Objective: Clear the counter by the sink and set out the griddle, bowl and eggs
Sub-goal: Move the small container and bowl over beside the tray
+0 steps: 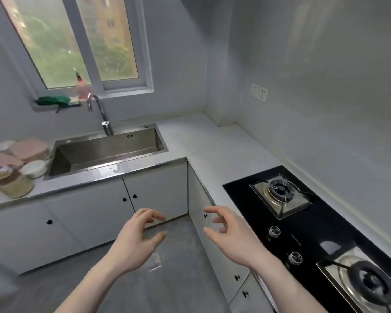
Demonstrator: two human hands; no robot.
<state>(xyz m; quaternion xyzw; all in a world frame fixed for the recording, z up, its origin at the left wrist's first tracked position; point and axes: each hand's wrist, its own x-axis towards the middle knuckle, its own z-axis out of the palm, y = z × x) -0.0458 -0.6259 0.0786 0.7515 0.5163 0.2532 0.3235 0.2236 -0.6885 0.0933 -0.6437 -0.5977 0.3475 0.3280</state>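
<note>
Both hands empty, the clutter's way off to my left

My left hand (137, 241) and right hand (229, 233) hover loosely open over the floor; the stacked dishes (16, 163) sit left of the sink (108, 152) on the desk, nearer my left.

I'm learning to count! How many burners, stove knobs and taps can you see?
Burners: 2
Stove knobs: 2
Taps: 1
Total: 5
</note>
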